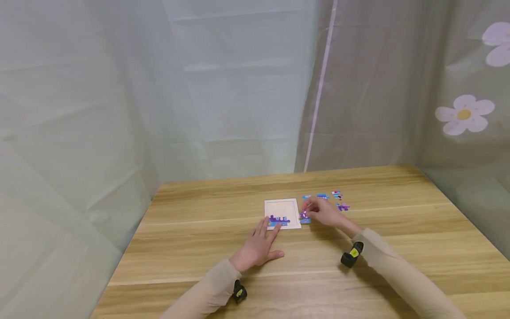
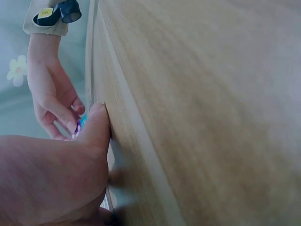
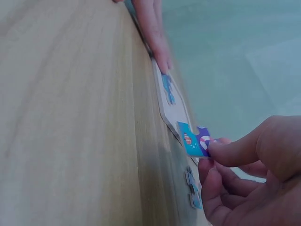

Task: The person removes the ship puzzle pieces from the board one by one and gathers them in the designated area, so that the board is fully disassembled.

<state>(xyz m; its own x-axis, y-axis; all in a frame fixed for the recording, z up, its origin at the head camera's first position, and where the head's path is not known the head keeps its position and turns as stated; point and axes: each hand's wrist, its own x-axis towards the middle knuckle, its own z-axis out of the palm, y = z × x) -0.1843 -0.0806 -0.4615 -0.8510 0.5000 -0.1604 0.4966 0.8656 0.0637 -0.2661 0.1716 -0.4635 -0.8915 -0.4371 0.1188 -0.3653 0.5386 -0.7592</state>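
Observation:
A white square puzzle tray (image 1: 282, 208) lies on the table, with joined blue and purple jigsaw pieces (image 1: 279, 221) along its near left side. My left hand (image 1: 259, 246) rests with fingers spread, the fingertips on the tray's near left edge and on those pieces. Between thumb and fingers my right hand (image 1: 322, 212) pinches a jigsaw piece (image 3: 194, 141), blue and purple with an orange fish and a ring printed on it. It is held just beyond the tray's right edge, tilted up from the table in the right wrist view.
Several loose jigsaw pieces (image 1: 323, 196) lie right of the tray, beyond my right hand. One more piece (image 3: 193, 188) lies beneath that hand in the right wrist view. The wood-grain table (image 1: 191, 248) is bordered by hanging curtains (image 1: 239, 88) at back and sides.

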